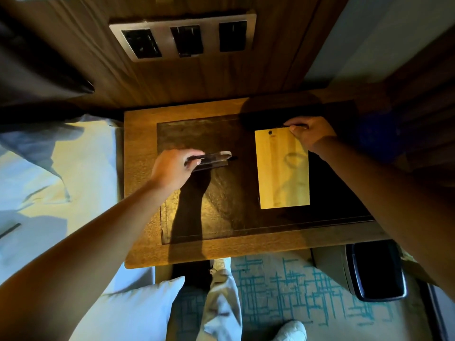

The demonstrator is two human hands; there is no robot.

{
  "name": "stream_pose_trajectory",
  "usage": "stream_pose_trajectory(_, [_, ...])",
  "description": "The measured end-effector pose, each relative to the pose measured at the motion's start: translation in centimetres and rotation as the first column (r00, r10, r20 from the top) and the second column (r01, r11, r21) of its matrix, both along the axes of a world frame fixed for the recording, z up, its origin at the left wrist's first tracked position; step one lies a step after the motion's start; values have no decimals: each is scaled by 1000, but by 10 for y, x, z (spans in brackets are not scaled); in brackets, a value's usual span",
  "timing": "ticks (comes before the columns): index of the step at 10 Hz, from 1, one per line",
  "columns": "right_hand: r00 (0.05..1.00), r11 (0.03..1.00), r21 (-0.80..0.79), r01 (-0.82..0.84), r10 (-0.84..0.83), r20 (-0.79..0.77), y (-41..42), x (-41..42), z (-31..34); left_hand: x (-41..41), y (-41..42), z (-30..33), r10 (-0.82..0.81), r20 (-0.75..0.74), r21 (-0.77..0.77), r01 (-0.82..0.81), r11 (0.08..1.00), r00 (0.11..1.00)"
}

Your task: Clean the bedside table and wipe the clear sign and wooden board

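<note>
The bedside table [140, 188] has a wooden rim and a dark inset top. A clear sign [216, 158] stands on edge near the middle of the inset, and my left hand [172, 168] pinches its left end from above. A pale wooden board [282, 173] lies flat on the right part of the inset, with a small dark hole near its far left corner. My right hand [307, 134] grips the board's far right corner, fingers curled over its far edge. No cloth is in view.
A wall panel with three dark switches [184, 38] is mounted above the table. The bed with white sheets [49, 180] and a pillow [128, 313] lies to the left. A dark waste bin [376, 269] stands on the patterned carpet at the right. My legs are below.
</note>
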State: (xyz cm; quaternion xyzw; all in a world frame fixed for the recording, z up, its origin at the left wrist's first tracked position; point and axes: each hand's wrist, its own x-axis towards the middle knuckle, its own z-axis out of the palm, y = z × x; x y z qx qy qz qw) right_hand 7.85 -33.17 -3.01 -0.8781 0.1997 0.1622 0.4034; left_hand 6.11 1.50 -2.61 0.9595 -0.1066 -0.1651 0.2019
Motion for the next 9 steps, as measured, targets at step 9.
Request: stream_pose_trajectory(9, [973, 963, -155, -219, 206, -101, -11, 4, -12, 0, 4, -1, -127, 83, 43, 124, 991, 988])
